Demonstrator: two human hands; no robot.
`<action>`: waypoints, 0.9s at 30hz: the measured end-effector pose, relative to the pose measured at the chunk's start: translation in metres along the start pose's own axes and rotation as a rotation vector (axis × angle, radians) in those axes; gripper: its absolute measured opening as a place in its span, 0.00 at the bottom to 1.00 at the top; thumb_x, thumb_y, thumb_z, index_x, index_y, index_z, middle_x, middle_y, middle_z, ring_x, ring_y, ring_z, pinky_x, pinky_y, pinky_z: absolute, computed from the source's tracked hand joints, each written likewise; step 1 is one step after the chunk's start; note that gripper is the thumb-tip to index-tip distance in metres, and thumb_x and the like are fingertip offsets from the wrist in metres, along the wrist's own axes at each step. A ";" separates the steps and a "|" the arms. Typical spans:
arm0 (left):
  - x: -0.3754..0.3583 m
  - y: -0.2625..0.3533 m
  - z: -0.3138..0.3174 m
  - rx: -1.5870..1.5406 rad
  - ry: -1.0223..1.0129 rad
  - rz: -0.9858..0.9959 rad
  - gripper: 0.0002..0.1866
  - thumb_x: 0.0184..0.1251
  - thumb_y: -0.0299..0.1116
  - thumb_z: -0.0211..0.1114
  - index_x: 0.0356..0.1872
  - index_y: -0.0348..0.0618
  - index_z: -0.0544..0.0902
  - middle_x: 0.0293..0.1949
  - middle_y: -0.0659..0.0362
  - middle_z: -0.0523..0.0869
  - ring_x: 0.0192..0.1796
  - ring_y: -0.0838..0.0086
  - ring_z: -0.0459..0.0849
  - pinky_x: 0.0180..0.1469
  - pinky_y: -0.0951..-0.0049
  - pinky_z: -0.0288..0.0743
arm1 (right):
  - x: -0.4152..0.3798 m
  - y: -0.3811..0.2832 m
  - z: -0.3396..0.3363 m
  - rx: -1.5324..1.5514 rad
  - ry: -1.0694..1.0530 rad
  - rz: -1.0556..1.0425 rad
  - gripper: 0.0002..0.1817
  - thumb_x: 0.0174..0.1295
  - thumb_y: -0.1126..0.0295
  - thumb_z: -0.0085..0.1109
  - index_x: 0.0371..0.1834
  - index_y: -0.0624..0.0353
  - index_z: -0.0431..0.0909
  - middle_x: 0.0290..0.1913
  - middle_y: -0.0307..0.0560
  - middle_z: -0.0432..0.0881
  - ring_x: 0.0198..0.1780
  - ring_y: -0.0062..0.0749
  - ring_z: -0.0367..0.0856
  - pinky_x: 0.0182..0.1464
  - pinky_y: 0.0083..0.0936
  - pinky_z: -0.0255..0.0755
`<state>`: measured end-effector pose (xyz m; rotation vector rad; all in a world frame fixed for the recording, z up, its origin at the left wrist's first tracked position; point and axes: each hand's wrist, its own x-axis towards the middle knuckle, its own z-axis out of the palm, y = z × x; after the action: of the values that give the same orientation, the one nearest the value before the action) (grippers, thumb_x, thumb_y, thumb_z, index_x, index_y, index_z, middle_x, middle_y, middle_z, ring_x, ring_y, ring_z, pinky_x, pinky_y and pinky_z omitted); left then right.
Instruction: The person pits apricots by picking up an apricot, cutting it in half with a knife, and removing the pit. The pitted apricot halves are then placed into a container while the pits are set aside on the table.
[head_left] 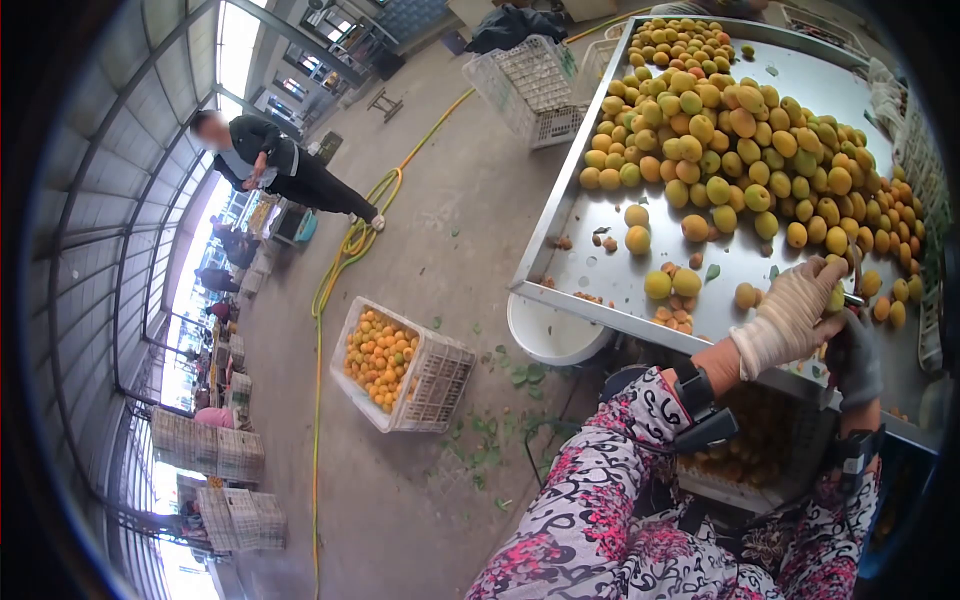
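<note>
left hand (793, 312) raised over the table (560, 215), fingers clamped on a fruit (835, 297); right hand (852, 358) fingers unclear.

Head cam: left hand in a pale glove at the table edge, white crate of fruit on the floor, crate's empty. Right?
Not quite. The head view shows the white crate on the floor holds orange fruit, not empty. The gloved left hand is at the table edge as stated.

A fruit-sorting shed: a metal counter (600, 215) heaped with yellow fruit (745, 140), plastic crates (405, 365) of fruit on a concrete floor (450, 230), stacked empty crates (215, 455), a hose (345, 250), and open barred walls (120, 200).
</note>
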<state>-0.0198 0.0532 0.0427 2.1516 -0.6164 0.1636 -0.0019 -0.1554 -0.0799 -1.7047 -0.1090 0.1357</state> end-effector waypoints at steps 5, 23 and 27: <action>-0.001 0.001 0.005 0.004 0.042 0.057 0.29 0.50 0.34 0.66 0.55 0.42 0.66 0.48 0.46 0.73 0.49 0.47 0.76 0.50 0.56 0.72 | 0.001 0.003 0.002 0.057 0.153 -0.109 0.13 0.68 0.62 0.45 0.34 0.56 0.76 0.17 0.33 0.71 0.11 0.13 0.61 0.12 0.14 0.52; -0.002 -0.019 0.004 -1.371 -0.097 -0.401 0.28 0.66 0.44 0.56 0.62 0.38 0.68 0.44 0.55 0.80 0.41 0.69 0.80 0.42 0.70 0.74 | -0.042 -0.140 0.023 0.310 -0.024 0.169 0.15 0.71 0.55 0.44 0.36 0.54 0.70 0.18 0.29 0.65 0.15 0.11 0.60 0.14 0.13 0.54; -0.002 -0.018 0.010 -1.359 -0.135 -0.414 0.28 0.66 0.45 0.56 0.61 0.37 0.69 0.43 0.54 0.80 0.37 0.69 0.78 0.38 0.72 0.72 | -0.033 -0.112 0.033 0.194 0.034 -0.059 0.18 0.71 0.54 0.45 0.37 0.60 0.73 0.20 0.41 0.73 0.21 0.26 0.72 0.23 0.23 0.65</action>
<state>-0.0135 0.0548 0.0230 0.9093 -0.1901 -0.5038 -0.0388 -0.1127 0.0277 -1.5083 -0.1170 0.0711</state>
